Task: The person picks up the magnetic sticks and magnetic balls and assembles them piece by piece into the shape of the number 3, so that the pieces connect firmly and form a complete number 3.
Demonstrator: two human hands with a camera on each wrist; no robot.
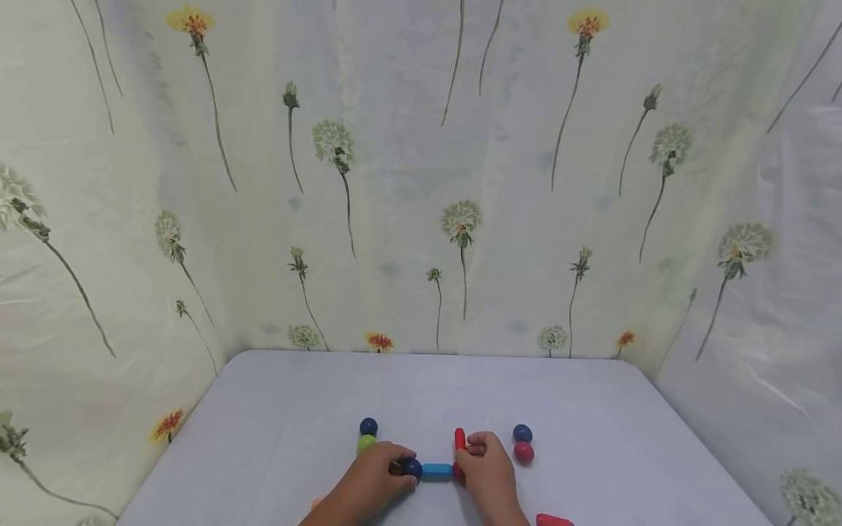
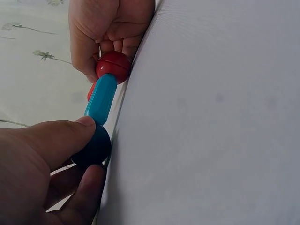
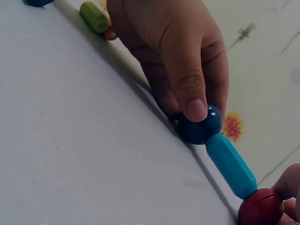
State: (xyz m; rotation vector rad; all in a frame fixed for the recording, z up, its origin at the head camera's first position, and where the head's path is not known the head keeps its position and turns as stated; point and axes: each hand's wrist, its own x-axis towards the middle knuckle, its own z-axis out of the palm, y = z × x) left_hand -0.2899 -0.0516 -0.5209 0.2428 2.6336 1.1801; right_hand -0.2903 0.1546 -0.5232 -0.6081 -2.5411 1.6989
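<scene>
A light blue rod (image 1: 437,471) links a dark blue ball (image 1: 411,468) at its left end to a red ball (image 3: 260,207) at its right end, low over the white table. The left hand (image 1: 376,473) pinches the dark blue ball between thumb and fingers. At the other end, the right hand (image 1: 490,473) grips the red ball, which its fingers partly cover in the head view. From that ball a red rod (image 1: 460,438) points toward the back of the table, beside the right fingertips.
Left of the hands lie another dark blue ball (image 1: 368,427) and a green piece (image 1: 366,442). To the right are a blue ball (image 1: 522,434) and a second red ball (image 1: 523,452). A red piece (image 1: 554,520) lies at the bottom edge. A flowered curtain (image 1: 395,277) hangs behind.
</scene>
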